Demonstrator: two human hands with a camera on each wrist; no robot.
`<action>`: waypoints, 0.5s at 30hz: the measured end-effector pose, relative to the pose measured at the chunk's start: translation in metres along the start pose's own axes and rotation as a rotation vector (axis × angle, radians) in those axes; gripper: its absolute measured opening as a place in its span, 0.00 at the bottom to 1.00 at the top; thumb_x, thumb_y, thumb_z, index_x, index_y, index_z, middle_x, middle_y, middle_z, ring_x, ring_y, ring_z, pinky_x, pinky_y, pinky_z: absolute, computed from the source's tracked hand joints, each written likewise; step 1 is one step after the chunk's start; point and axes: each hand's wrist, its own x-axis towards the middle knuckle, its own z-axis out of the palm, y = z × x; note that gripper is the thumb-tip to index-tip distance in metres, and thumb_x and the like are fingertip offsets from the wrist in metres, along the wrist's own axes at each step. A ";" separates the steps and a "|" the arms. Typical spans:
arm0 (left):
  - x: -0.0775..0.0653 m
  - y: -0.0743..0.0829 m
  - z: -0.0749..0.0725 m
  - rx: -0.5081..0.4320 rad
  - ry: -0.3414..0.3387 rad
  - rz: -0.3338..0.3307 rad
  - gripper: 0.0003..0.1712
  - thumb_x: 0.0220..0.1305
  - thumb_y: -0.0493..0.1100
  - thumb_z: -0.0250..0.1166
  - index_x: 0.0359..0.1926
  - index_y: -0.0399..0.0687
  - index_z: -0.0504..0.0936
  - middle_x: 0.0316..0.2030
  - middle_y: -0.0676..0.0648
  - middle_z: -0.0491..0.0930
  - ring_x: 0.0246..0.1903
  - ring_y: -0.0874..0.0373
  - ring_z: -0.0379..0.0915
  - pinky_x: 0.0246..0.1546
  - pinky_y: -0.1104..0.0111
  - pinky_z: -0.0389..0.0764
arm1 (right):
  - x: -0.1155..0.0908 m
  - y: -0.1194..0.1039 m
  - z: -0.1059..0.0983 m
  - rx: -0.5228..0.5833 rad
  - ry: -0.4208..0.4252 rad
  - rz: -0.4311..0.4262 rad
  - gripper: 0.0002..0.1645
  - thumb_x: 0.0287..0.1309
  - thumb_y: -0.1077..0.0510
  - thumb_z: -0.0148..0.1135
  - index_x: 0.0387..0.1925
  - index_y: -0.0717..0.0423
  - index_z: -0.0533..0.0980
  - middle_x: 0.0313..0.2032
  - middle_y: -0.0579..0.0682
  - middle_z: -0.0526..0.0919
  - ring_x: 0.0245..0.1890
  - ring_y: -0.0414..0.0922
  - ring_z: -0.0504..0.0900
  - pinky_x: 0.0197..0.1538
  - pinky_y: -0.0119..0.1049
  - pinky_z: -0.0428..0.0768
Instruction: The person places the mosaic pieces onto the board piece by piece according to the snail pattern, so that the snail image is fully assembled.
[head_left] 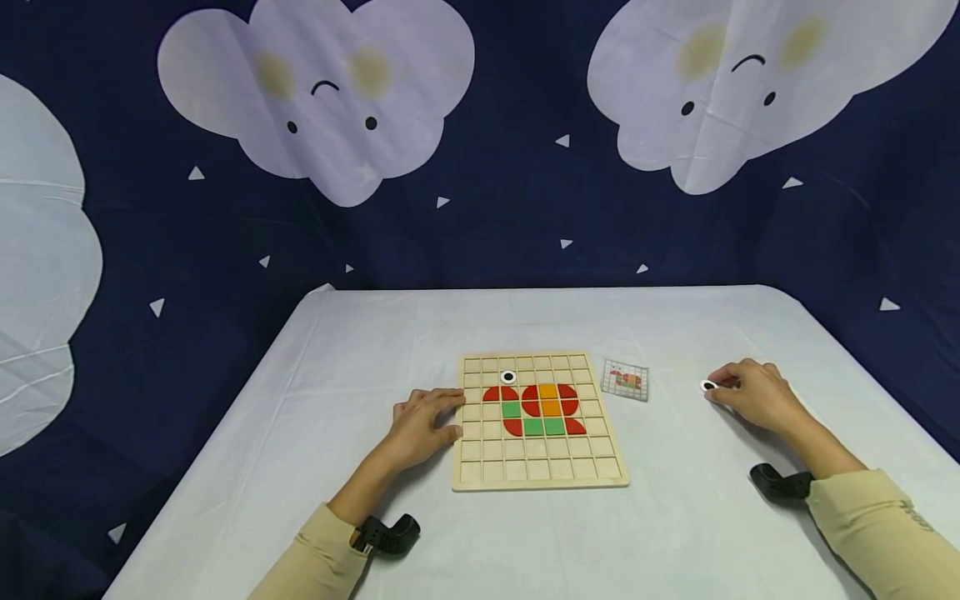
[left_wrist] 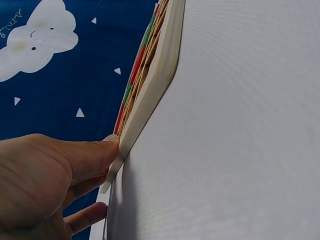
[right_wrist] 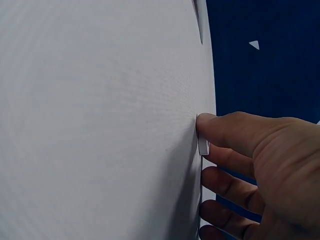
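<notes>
My left hand [head_left: 422,429] rests at the left edge of a square wooden grid board [head_left: 540,485], thumb and fingertips touching its side. In the left wrist view the thumb [left_wrist: 95,152] lies against the board's rim. Red, green and orange tiles [head_left: 550,407] form a pattern in the grid, with a round white eye piece [head_left: 508,377] above them. Off to the right, my right hand [head_left: 759,397] pinches a second white eye piece [head_left: 708,386] with a black centre, thumb over it, low at the tabletop. Its white side [right_wrist: 203,145] shows under the thumb in the right wrist view.
A small pattern card [head_left: 625,380] lies just right of the board, printed with a coloured grid figure. White cloth covers the table [head_left: 675,517]. Behind it hangs a dark blue curtain [head_left: 525,225] with clouds and small triangles.
</notes>
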 end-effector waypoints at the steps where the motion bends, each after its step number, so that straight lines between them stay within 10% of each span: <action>1: 0.000 0.000 0.000 0.001 -0.001 0.001 0.26 0.55 0.43 0.68 0.57 0.49 0.78 0.60 0.52 0.74 0.58 0.49 0.64 0.51 0.51 0.57 | 0.000 0.000 0.000 0.000 -0.001 0.000 0.22 0.52 0.53 0.65 0.44 0.66 0.79 0.39 0.65 0.79 0.41 0.61 0.70 0.39 0.50 0.65; 15: 0.000 0.000 0.000 0.002 0.001 0.000 0.26 0.55 0.43 0.68 0.57 0.49 0.78 0.60 0.52 0.74 0.58 0.49 0.64 0.51 0.51 0.57 | 0.003 -0.063 0.006 0.042 0.014 -0.087 0.18 0.51 0.54 0.66 0.42 0.60 0.81 0.40 0.61 0.80 0.41 0.54 0.69 0.40 0.44 0.65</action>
